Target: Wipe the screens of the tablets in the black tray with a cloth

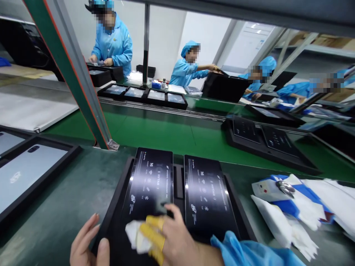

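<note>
Yellow finger cots are worn on two fingers of the right hand, with a light-blue sleeve behind it; the left hand is left bare.

A green conveyor belt runs across the room between worktops. A slanted green and grey frame post rises from the near worktop. White walls stand behind, with metal shelving at the upper right under even light.
</note>
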Motion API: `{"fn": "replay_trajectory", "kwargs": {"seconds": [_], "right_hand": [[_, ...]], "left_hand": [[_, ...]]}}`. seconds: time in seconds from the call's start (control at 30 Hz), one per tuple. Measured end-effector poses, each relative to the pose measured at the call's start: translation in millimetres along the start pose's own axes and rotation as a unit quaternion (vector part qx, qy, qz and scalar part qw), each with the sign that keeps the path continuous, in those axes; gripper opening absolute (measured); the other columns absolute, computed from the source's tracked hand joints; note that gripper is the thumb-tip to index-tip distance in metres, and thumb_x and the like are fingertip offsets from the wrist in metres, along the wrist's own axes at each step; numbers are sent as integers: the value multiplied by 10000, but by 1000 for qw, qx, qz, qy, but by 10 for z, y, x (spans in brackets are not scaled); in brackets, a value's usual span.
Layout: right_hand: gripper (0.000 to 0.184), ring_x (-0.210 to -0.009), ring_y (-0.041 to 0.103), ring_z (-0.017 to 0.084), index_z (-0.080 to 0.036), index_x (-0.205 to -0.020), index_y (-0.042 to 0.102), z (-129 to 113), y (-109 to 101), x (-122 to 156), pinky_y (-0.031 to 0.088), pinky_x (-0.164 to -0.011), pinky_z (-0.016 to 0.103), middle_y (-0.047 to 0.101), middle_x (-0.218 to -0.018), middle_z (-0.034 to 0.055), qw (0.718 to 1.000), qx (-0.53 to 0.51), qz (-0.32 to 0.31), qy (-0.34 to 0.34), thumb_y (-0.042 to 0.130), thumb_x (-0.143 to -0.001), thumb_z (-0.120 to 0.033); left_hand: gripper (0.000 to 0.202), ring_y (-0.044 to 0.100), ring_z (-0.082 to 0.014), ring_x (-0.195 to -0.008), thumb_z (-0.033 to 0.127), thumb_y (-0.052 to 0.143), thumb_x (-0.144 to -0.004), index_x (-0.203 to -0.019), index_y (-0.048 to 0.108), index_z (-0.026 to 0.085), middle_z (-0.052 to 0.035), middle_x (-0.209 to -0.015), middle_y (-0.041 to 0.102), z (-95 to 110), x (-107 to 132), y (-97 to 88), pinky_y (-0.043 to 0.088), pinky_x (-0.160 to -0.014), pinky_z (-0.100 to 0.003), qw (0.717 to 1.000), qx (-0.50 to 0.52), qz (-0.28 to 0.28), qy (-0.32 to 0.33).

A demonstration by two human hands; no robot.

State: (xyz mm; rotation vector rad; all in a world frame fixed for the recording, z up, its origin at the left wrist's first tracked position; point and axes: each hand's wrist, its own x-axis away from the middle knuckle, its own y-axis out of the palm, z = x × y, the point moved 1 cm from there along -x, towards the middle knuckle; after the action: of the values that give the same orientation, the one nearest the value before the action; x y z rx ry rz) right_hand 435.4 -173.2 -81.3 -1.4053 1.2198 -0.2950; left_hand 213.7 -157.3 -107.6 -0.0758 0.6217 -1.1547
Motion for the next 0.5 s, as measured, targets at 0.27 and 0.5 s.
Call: {"fn": "replay_trajectory", "kwargs": {"seconds": [0.27, 0.5], "right_hand": [[519, -1126, 607, 257, -201, -1398, 546, 941, -578, -732, 263, -1079, 464, 689, -1228, 113, 972, 94, -21, 214, 642, -893, -271], [536, -1161, 581, 271, -178, -1429, 514, 1076, -444, -906, 246, -1079, 482, 667, -1240, 143, 959, 124, -63, 248, 627, -913, -269]], "left_hand": [[453, 412, -368, -1360, 256, 451, -934, -1377, 533, 205, -75, -1462, 531, 240, -154, 303, 106, -1156, -704, 863, -362, -198, 293], [475, 346, -430, -1397, 350, 448, -967, -1401, 504, 164, -119, -1514, 461, 264, -283, 279, 178, -1111, -748, 853, -434, -195, 216]]}}
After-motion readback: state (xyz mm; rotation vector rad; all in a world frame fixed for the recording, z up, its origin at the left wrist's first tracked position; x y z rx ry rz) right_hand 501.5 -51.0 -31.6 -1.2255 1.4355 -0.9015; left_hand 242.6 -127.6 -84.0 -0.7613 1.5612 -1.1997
